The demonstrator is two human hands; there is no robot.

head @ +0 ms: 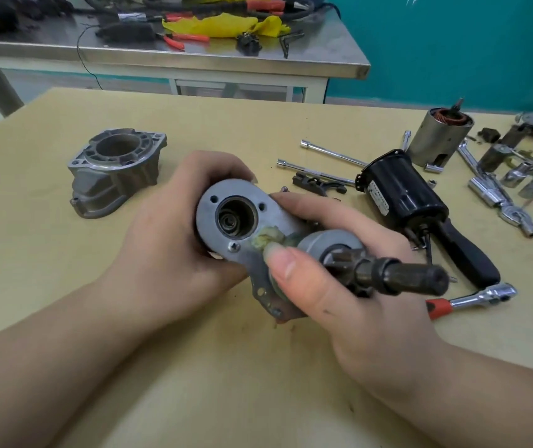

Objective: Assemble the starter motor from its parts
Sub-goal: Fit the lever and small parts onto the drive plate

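Both my hands hold a grey metal starter plate (209, 218) above the yellow table. Its round bore (236, 217) faces me, with a spring seen inside. My left hand (165, 244) grips the plate's left end. My right hand (333, 273) grips the right end, thumb pressing near a smear of yellowish grease (266, 238). A pinion drive with a dark shaft (397, 274) sticks out of the plate toward me. An aluminium nose housing (114, 171) lies on the table to the left. The black solenoid (397, 189) and the silver field casing with copper windings (438, 137) sit at the right.
Long bolts (333, 151), a black fork lever (318, 184), a red-handled ratchet (472, 299), a black-handled tool (467, 253) and several sockets (498, 195) crowd the table's right side. A steel bench (194, 56) with pliers and yellow cloth stands behind.
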